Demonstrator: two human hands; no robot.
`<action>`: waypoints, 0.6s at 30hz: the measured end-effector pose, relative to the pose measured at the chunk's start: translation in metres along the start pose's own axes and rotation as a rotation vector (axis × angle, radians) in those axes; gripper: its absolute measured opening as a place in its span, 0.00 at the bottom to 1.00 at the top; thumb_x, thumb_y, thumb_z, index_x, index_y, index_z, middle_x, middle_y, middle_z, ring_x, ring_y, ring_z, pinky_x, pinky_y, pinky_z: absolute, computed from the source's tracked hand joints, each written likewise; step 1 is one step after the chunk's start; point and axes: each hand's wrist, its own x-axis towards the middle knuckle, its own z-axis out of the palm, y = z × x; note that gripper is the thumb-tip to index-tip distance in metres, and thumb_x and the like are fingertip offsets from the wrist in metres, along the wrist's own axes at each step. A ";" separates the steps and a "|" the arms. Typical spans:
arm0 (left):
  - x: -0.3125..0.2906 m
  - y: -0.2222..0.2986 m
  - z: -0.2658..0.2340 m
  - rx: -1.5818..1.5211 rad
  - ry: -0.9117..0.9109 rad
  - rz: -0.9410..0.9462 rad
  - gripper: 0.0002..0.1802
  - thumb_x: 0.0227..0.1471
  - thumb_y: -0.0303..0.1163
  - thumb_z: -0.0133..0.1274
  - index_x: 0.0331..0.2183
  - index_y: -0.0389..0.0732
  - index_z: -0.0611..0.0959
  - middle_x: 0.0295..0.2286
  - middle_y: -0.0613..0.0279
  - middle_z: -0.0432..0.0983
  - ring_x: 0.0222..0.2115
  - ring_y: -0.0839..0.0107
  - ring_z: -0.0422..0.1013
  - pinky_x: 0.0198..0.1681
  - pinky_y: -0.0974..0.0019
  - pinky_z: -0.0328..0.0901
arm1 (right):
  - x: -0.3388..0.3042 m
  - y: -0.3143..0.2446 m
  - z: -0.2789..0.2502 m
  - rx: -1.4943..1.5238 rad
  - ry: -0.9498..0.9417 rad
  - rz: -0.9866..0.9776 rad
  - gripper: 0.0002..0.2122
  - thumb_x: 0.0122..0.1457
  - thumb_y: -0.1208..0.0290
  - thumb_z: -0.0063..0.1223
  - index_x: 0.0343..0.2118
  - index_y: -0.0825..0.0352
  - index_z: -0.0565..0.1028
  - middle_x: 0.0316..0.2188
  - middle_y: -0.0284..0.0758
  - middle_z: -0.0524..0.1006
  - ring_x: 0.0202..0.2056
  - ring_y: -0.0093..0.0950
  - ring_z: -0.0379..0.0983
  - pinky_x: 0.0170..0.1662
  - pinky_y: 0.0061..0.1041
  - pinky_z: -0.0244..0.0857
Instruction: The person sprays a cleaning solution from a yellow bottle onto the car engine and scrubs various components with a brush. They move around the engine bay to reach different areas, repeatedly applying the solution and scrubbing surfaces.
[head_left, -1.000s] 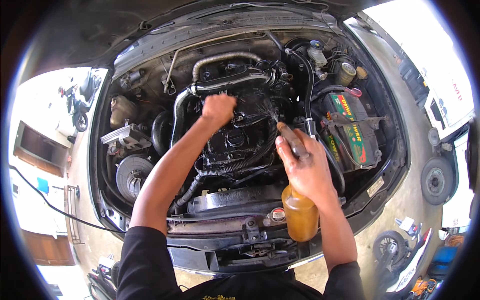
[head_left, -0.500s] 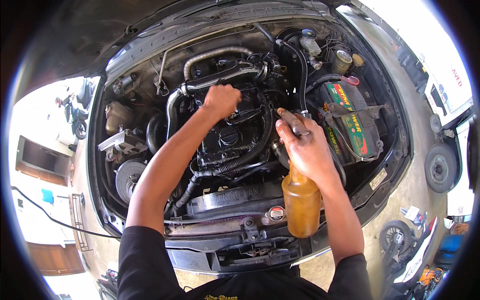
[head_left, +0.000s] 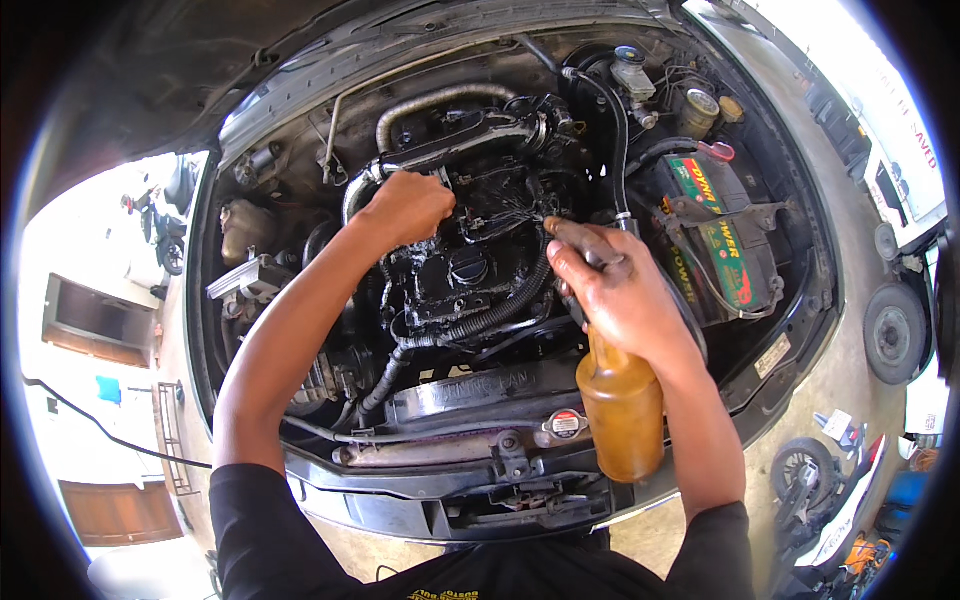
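Note:
My right hand (head_left: 628,296) is wrapped round the head of a spray bottle (head_left: 622,412), its fingers on the trigger end. The bottle is amber and translucent, and hangs nearly upright over the front right edge of the engine bay. Across the wet black engine (head_left: 455,292), my left hand (head_left: 410,208) is closed in a fist near the silvery pipe on the engine's left. Whatever that fist grips is hidden. Right of it, thin pale streaks cross the engine top. A round black filler cap (head_left: 469,266) sits between the hands, nearer to me.
A battery (head_left: 725,235) with a green label stands at the right of the bay. A corrugated hose (head_left: 500,318) curves over the engine front. The radiator cap (head_left: 566,424) is beside the bottle. The raised hood (head_left: 130,90) overhangs the far left.
My left hand has shifted left across the engine, toward the silvery pipe. My right hand keeps hold of the spray bottle in nearly the same place. The whole view has turned slightly.

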 end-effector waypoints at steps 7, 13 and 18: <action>0.007 0.026 -0.007 0.066 -0.084 0.065 0.07 0.55 0.29 0.66 0.37 0.46 0.96 0.38 0.49 0.92 0.41 0.49 0.89 0.42 0.47 0.84 | 0.014 0.007 0.015 -0.187 0.082 -0.153 0.19 0.76 0.61 0.64 0.60 0.70 0.85 0.26 0.30 0.80 0.23 0.18 0.72 0.29 0.26 0.68; 0.002 0.009 -0.008 -0.033 0.022 -0.046 0.09 0.64 0.36 0.63 0.40 0.47 0.95 0.37 0.51 0.91 0.43 0.48 0.88 0.46 0.43 0.82 | 0.015 0.007 0.007 -0.033 0.097 -0.005 0.20 0.77 0.58 0.64 0.62 0.68 0.85 0.25 0.30 0.79 0.23 0.19 0.71 0.29 0.28 0.70; -0.003 0.011 0.004 -0.214 0.049 0.060 0.11 0.67 0.38 0.62 0.41 0.46 0.95 0.40 0.50 0.91 0.43 0.48 0.88 0.46 0.45 0.83 | 0.014 0.005 0.009 -0.045 0.016 -0.008 0.21 0.77 0.56 0.64 0.62 0.66 0.85 0.26 0.30 0.79 0.24 0.20 0.73 0.28 0.29 0.72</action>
